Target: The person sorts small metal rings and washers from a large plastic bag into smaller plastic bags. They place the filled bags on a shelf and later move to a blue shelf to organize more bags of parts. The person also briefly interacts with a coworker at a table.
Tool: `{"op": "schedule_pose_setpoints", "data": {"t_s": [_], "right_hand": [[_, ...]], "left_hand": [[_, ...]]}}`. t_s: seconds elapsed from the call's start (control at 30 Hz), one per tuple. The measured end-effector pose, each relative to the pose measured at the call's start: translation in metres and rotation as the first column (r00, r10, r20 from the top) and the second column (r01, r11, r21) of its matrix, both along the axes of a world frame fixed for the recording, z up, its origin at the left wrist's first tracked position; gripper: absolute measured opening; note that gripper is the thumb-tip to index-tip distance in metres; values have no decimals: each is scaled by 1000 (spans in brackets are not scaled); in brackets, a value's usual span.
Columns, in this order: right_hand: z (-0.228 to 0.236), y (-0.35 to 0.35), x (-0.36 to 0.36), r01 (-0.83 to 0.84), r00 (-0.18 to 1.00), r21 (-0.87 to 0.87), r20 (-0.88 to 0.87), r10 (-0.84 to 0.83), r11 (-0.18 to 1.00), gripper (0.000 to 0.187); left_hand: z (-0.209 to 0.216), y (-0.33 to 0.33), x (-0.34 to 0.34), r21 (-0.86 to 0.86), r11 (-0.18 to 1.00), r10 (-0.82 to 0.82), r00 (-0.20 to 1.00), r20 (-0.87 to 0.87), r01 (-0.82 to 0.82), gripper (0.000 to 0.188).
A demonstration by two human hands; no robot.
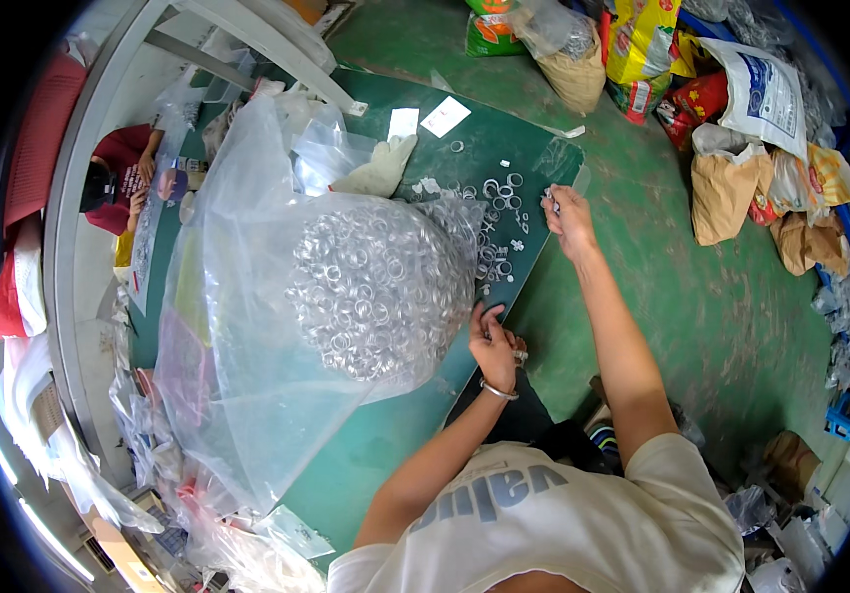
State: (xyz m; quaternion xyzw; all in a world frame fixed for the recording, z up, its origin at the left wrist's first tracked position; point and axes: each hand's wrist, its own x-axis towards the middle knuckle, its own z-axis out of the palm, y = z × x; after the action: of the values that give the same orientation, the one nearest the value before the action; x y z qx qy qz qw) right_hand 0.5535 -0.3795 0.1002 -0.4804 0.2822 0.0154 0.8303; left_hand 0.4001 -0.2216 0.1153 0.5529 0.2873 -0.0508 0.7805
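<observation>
A large clear plastic bag (247,287) lies on the green table (346,440), bulging with silvery metal rings (375,287). Beyond its right side, loose rings and small metal pieces (500,212) are scattered near the table's edge. My left hand (494,351), with a bangle at the wrist, is beside the bag's lower right, its fingers curled round small silvery pieces (521,354) whose exact kind is unclear. Farther off, at the table's right edge, my right hand (571,222) pinches a small silvery piece (549,203), mostly covered by the fingers.
A pale work glove (377,168) and two white paper slips (445,117) lie behind the bag. Paper sacks (726,188) and printed bags (642,44) stand on the green floor (682,306) at right. Across a metal frame (74,217), another person (123,178) sits at far left.
</observation>
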Motion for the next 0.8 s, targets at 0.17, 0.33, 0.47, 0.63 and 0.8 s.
{"op": "schedule_pose_setpoints", "data": {"t_s": [0.17, 0.33, 0.47, 0.63, 0.8], "right_hand": [[-6, 2, -3, -179, 975, -574, 3, 221, 799, 14], [-1, 34, -42, -361, 859, -748, -35, 510, 557, 13], [1, 40, -61, -449, 849, -657, -101, 519, 606, 18], [5, 65, -70, -448, 859, -574, -65, 507, 685, 25], [13, 99, -52, -456, 863, -603, -119, 491, 655, 44]], "left_hand": [[18, 1, 14, -10, 999, -35, 990, -134, 34, 38], [-5, 0, 20, -46, 998, -47, 999, -24, 46, 41], [18, 11, 3, -197, 969, 117, 979, -167, -149, 30], [48, 63, -24, 49, 986, 168, 959, -229, -161, 20], [50, 85, -32, 146, 982, 150, 966, -210, -121, 23]]}}
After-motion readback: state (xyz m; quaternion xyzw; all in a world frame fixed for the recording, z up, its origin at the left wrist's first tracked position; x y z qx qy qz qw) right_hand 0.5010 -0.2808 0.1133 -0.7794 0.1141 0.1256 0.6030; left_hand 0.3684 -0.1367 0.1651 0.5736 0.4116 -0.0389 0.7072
